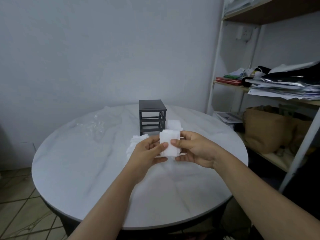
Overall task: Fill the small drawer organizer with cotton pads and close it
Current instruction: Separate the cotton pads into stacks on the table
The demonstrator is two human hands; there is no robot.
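so right now both hands have a stack of cotton pads (168, 144) held up over the bench (86, 161), just in front of the grey drawer organizer (151, 116). The left hand (147, 151) and the right hand (194, 149) each pinch it from their own side, fingers (163, 145) clamped on the stack with both thumbs on the near face. The organizer's slots look open and empty from here, and I can't tell if there's a clear drawer around the pads or if it's just the bare stack

my take on doing this bit well: square the edges up first with the thumbs, since these pads are soft and a stack will fan out or buckle if you squeeze too hard. Keep the pressure light and even from both sides, and line it up flat with a slot before pushing in, otherwise a corner will likely catch on the frame

there's also a loose pile (136, 141) left of the hands and another pile (174, 124) touching or just beside the organizer's right side, so more to load after this one
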